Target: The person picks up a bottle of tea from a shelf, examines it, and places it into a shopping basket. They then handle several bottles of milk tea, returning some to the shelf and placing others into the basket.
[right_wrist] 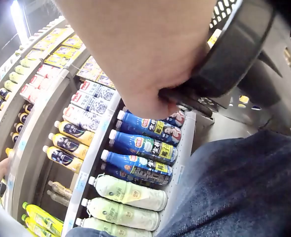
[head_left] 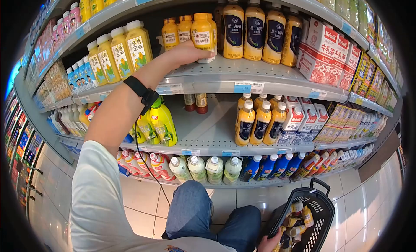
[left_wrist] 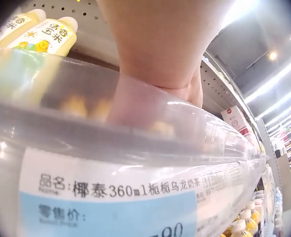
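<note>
In the head view my left hand [head_left: 190, 53] reaches onto the upper shelf and grips a yellow milk tea bottle [head_left: 202, 35] low down; the thumb lies across its base and the other fingers are hidden. More yellow bottles [head_left: 170, 33] of the same kind stand right behind it. The left wrist view shows that forearm passing over the shelf's clear price strip [left_wrist: 111, 143], with the bottle out of sight. Down by the right knee, my right hand [head_left: 269, 242] holds the rim of a black shopping basket [head_left: 323, 221]. Several small bottles [head_left: 297, 230] lie inside the basket.
Right of the left hand stand taller dark-labelled bottles [head_left: 253, 31] and red-white milk tea cartons [head_left: 325, 52]. Corn drink bottles [head_left: 119, 52] stand to its left. Lower shelves hold orange-drink bottles [head_left: 261, 119] and blue bottles [head_left: 271, 166]. A thin cable [head_left: 141, 156] hangs from the left wrist.
</note>
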{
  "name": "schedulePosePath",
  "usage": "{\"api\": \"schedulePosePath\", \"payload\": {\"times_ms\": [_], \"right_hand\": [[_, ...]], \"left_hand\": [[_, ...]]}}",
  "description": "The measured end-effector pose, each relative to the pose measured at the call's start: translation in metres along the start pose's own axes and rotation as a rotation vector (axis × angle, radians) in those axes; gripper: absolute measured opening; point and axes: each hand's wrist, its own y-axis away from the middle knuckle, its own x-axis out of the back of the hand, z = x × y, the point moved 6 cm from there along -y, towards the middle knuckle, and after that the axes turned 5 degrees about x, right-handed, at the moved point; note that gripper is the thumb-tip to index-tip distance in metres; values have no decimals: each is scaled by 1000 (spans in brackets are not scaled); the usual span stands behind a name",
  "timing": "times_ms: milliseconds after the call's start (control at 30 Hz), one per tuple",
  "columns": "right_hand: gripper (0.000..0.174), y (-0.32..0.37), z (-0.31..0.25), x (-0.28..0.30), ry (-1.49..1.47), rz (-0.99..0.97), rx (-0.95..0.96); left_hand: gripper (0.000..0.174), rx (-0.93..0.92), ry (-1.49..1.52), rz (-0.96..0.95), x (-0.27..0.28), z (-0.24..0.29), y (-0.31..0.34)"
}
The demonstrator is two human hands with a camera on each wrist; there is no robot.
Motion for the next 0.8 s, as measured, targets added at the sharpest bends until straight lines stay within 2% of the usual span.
{"api": "schedulePosePath", "payload": {"times_ms": [67, 133, 300, 367, 467, 567, 600, 633, 667, 700, 733, 767, 800], "right_hand": [[67, 1, -2, 1, 1, -1, -14], [68, 0, 0, 1, -8, -4, -8], [69, 1, -5, 1, -6, -16, 7], [67, 0, -7, 1, 92, 22, 66], [73, -1, 31, -18, -62, 102, 76], [71, 0, 33, -15, -56, 51, 57], [70, -1, 34, -15, -82, 48, 42], [69, -1, 35, -14, -143, 33, 23], [68, -2, 35, -14, -193, -7, -21], [65, -6, 35, -12, -296, -52, -20], [64, -11, 37, -10, -449, -112, -44], [60, -19, 41, -5, -460, -67, -63], [53, -24, 58, 13, -342, -216, -205]], "left_hand": [[43, -7, 24, 22, 1, 2, 2], [53, -9, 0, 13, -1, 4, 3], [54, 8, -122, 94, 0, -6, -11], [54, 8, -134, 108, 0, -8, -13], [54, -104, -98, 82, -3, -1, -9], [55, -54, -176, 103, 1, -12, -18], [58, -65, -242, 98, 3, 0, -2], [63, -219, -177, 138, 6, -5, -4], [62, -265, -281, 217, 16, -2, 4], [55, -295, -222, 152, 20, -3, 12], [50, -265, -314, 159, 22, 5, 37], [51, -332, -265, 361, 15, 19, 76], [52, -371, -264, 421, 17, 8, 89]]}}
